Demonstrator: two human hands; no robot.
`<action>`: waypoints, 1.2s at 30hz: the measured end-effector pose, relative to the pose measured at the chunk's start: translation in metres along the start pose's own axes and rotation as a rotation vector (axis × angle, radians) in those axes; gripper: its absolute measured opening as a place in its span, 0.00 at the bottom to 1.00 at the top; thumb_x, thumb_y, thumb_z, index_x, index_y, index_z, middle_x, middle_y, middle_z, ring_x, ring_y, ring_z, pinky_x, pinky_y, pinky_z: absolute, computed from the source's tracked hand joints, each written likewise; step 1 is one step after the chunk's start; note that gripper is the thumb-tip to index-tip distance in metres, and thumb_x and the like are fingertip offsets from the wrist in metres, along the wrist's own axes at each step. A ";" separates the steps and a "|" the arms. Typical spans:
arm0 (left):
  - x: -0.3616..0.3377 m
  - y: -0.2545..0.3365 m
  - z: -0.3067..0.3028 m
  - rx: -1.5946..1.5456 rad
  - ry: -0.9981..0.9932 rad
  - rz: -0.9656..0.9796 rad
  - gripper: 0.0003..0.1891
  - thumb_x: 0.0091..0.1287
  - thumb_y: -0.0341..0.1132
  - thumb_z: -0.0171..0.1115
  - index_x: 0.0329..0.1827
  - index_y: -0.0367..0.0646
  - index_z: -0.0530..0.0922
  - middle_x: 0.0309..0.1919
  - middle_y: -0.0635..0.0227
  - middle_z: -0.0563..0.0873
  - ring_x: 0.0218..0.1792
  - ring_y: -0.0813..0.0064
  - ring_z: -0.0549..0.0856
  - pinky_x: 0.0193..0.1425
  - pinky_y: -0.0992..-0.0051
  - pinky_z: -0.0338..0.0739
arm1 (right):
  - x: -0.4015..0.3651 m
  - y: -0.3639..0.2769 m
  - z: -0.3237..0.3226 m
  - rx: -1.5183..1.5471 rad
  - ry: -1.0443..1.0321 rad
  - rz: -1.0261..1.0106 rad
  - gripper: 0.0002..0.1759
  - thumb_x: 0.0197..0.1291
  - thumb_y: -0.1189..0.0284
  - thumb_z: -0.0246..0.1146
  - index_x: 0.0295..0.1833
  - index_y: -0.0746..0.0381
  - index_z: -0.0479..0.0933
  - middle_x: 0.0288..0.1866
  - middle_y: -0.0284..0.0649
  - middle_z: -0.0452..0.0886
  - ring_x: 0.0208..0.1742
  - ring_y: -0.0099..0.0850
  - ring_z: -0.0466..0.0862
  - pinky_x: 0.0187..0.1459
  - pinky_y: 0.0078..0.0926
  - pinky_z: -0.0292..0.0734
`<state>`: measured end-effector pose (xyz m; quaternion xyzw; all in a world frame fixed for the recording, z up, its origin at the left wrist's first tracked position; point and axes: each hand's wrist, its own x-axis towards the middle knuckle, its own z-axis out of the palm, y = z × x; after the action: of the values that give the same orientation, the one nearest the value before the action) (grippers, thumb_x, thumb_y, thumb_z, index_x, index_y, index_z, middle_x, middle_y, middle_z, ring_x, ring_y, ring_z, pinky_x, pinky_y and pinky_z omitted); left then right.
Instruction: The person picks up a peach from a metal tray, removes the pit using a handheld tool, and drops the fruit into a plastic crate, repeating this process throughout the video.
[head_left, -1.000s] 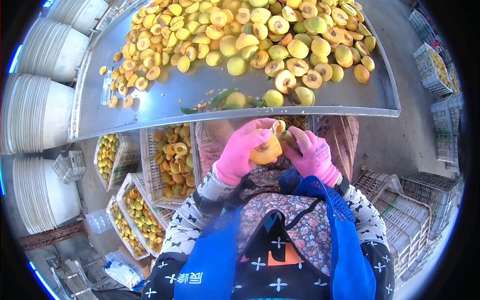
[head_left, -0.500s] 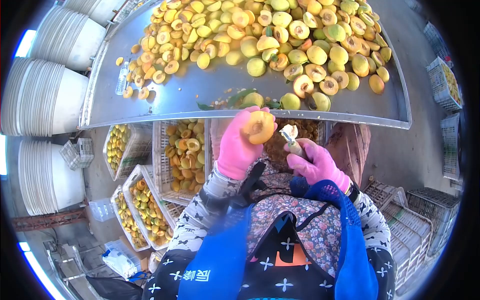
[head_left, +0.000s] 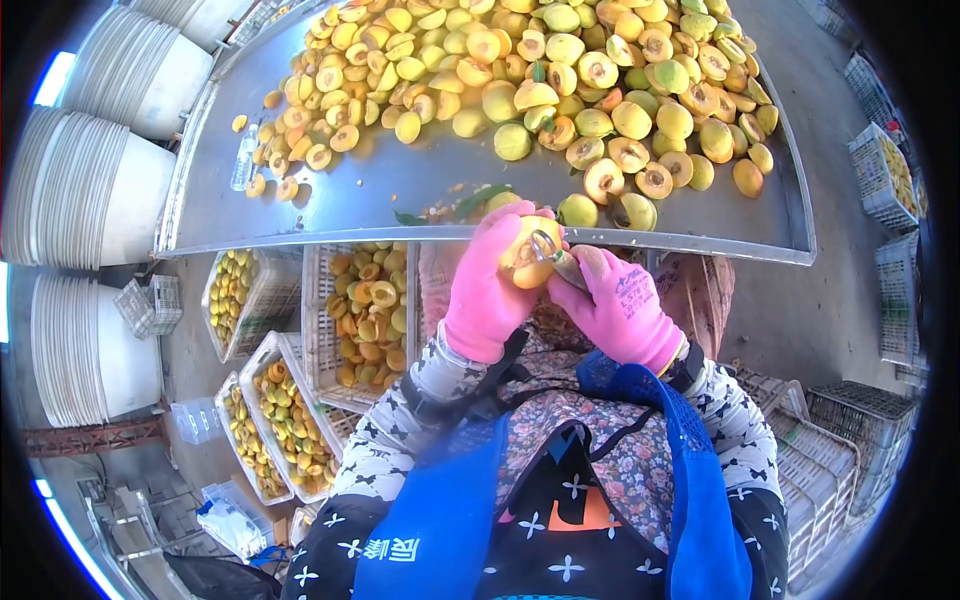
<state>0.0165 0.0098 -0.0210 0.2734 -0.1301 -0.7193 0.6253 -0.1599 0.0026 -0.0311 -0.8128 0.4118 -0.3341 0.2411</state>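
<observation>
While my left hand (head_left: 482,292)'s got a peach half (head_left: 521,264) cupped snug | right hand (head_left: 626,316) pinches a loop-ended tool (head_left: 567,266), loop over the cut face

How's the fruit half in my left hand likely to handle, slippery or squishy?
The fruit half is probably slippery on its exposed, cut flesh. It looks fairly firm, keeping its shape in your left hand. Its rounded back might rock if set down.
</observation>
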 end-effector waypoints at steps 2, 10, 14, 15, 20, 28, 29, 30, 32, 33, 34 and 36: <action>-0.001 -0.003 -0.002 0.114 -0.025 0.063 0.16 0.75 0.35 0.57 0.62 0.40 0.72 0.55 0.53 0.81 0.56 0.58 0.83 0.64 0.58 0.78 | 0.001 0.002 -0.001 -0.138 -0.064 -0.026 0.20 0.63 0.59 0.67 0.52 0.61 0.73 0.36 0.45 0.82 0.35 0.46 0.86 0.35 0.44 0.80; -0.006 -0.014 0.000 0.363 0.047 0.137 0.15 0.73 0.30 0.60 0.60 0.40 0.71 0.52 0.55 0.83 0.52 0.64 0.85 0.58 0.68 0.81 | -0.004 0.002 0.004 -0.217 -0.252 0.035 0.17 0.64 0.63 0.62 0.51 0.60 0.70 0.35 0.43 0.81 0.33 0.43 0.86 0.35 0.44 0.78; -0.005 -0.018 -0.012 0.503 0.013 0.180 0.14 0.74 0.30 0.59 0.59 0.38 0.71 0.52 0.55 0.84 0.51 0.65 0.86 0.59 0.69 0.81 | -0.012 0.007 0.016 -0.204 -0.221 0.049 0.16 0.62 0.65 0.64 0.51 0.60 0.70 0.36 0.44 0.81 0.35 0.44 0.85 0.36 0.45 0.77; -0.004 -0.017 -0.010 0.480 0.025 0.166 0.14 0.74 0.31 0.59 0.59 0.38 0.72 0.52 0.55 0.84 0.51 0.66 0.86 0.59 0.69 0.81 | -0.011 0.009 0.014 -0.255 -0.199 0.025 0.16 0.59 0.66 0.65 0.50 0.60 0.71 0.37 0.45 0.81 0.36 0.46 0.85 0.37 0.45 0.77; 0.007 -0.009 0.013 0.183 0.123 0.109 0.19 0.78 0.40 0.54 0.65 0.38 0.71 0.56 0.54 0.83 0.55 0.62 0.83 0.65 0.63 0.77 | 0.003 0.009 0.003 0.210 -0.072 0.270 0.14 0.62 0.67 0.68 0.47 0.62 0.74 0.31 0.38 0.80 0.24 0.38 0.80 0.27 0.33 0.74; -0.001 0.005 0.018 0.401 -0.044 -0.105 0.25 0.80 0.44 0.48 0.74 0.41 0.66 0.62 0.55 0.79 0.61 0.60 0.80 0.65 0.62 0.77 | 0.042 0.025 -0.035 0.960 -0.245 0.601 0.11 0.64 0.72 0.63 0.51 0.62 0.78 0.31 0.29 0.79 0.22 0.17 0.76 0.24 0.17 0.71; -0.002 0.014 0.022 0.489 -0.034 -0.211 0.26 0.79 0.44 0.49 0.75 0.42 0.65 0.63 0.54 0.78 0.62 0.60 0.80 0.65 0.62 0.77 | 0.044 0.040 -0.030 0.679 -0.255 0.471 0.10 0.64 0.71 0.63 0.49 0.62 0.78 0.29 0.31 0.79 0.23 0.18 0.77 0.25 0.19 0.73; -0.002 0.020 0.025 0.574 -0.027 -0.313 0.27 0.78 0.44 0.51 0.75 0.42 0.65 0.64 0.54 0.78 0.63 0.59 0.79 0.64 0.61 0.78 | 0.044 0.038 -0.031 0.583 -0.187 0.385 0.10 0.64 0.71 0.64 0.49 0.62 0.78 0.29 0.31 0.78 0.23 0.18 0.78 0.26 0.19 0.74; 0.004 0.023 0.013 0.447 -0.138 -0.279 0.28 0.75 0.44 0.54 0.75 0.44 0.64 0.65 0.54 0.77 0.64 0.57 0.79 0.63 0.59 0.79 | 0.049 0.032 -0.030 0.381 -0.052 0.207 0.10 0.63 0.71 0.65 0.49 0.62 0.78 0.27 0.32 0.77 0.24 0.18 0.78 0.27 0.20 0.75; 0.006 0.022 0.008 0.380 -0.191 -0.263 0.29 0.74 0.44 0.56 0.75 0.44 0.64 0.65 0.53 0.77 0.64 0.56 0.78 0.63 0.59 0.79 | 0.049 0.028 -0.032 0.553 0.005 0.306 0.10 0.63 0.72 0.66 0.49 0.62 0.78 0.28 0.31 0.77 0.24 0.17 0.77 0.27 0.19 0.74; 0.007 0.021 0.009 0.345 -0.210 -0.204 0.29 0.73 0.44 0.56 0.75 0.43 0.64 0.65 0.53 0.77 0.64 0.55 0.78 0.63 0.57 0.79 | 0.045 0.020 -0.034 0.726 0.060 0.400 0.10 0.64 0.72 0.66 0.49 0.62 0.78 0.29 0.29 0.78 0.25 0.16 0.77 0.27 0.18 0.73; 0.007 0.016 0.011 0.273 -0.244 -0.077 0.30 0.71 0.42 0.58 0.74 0.42 0.64 0.64 0.52 0.77 0.64 0.53 0.79 0.64 0.54 0.79 | 0.036 0.004 -0.037 1.074 0.165 0.580 0.10 0.64 0.72 0.68 0.49 0.61 0.79 0.31 0.27 0.78 0.25 0.15 0.76 0.27 0.17 0.72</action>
<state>0.0226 -0.0019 -0.0049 0.2711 -0.2909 -0.7462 0.5338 -0.1737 -0.0338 0.0025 -0.4040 0.4077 -0.4776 0.6652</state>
